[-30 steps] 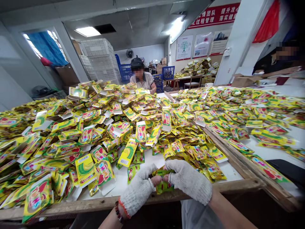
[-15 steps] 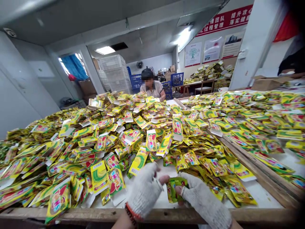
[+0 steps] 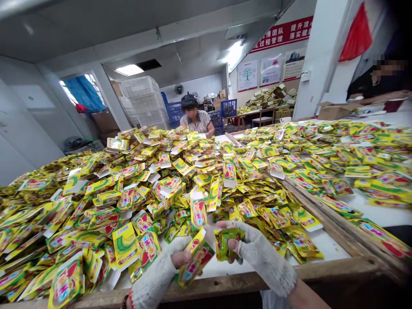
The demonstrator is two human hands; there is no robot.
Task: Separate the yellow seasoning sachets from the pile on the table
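Gloved left hand, fingers pinching yellow sachet, right fingers pinching green sachet, sachet heap beyond, wooden rail below

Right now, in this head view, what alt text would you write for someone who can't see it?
Two hands in fingerless knit gloves hold sachets over a heap of yellow-green foil sachets on a white table: the left hand a yellow sachet, the right hand a green sachet. A co-worker is across the heap.
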